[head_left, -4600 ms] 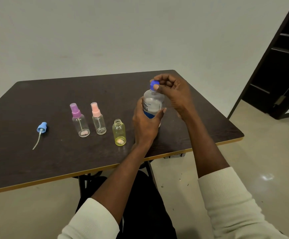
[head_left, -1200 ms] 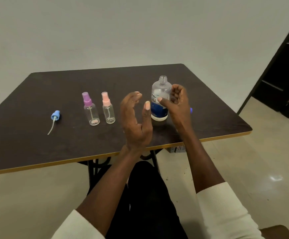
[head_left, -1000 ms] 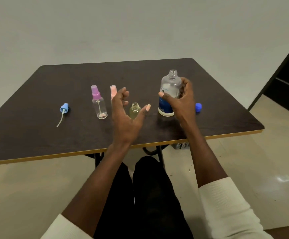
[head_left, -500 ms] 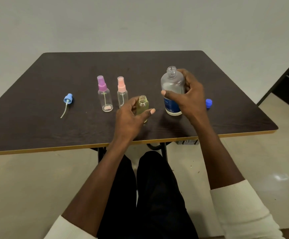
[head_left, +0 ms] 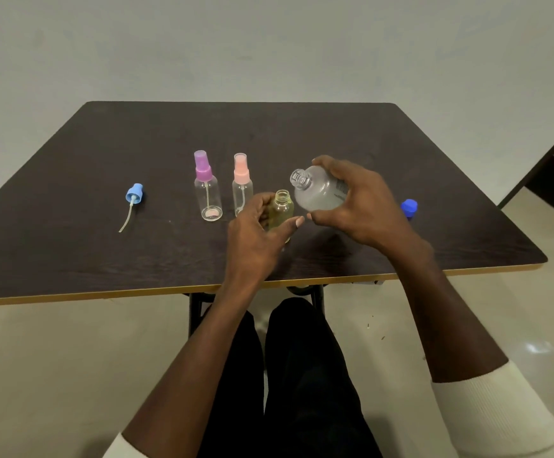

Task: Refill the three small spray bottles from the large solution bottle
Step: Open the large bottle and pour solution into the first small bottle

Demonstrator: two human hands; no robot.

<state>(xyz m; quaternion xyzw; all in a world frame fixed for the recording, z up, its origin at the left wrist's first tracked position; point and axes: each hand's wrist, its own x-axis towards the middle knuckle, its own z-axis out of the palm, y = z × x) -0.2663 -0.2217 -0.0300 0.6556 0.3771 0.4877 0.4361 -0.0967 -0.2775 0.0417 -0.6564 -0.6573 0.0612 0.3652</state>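
Two narrow necks, poor aim spills: right hand (head_left: 361, 206) grips tilted large bottle (head_left: 318, 193); left hand (head_left: 255, 233) holds yellow bottle (head_left: 281, 211).

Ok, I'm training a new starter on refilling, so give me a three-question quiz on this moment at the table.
1. True or false: the large solution bottle stands upright on the table.
2. Which small bottle has no spray head on it? A) purple-capped bottle B) pink-capped bottle C) yellow bottle
3. Fill in: the loose blue spray head lies to the ____ of the purple-capped bottle, as seen from the camera.

Key
1. False: the right hand holds it tilted, its open neck toward the yellow bottle.
2. C: the left hand holds it.
3. Left.
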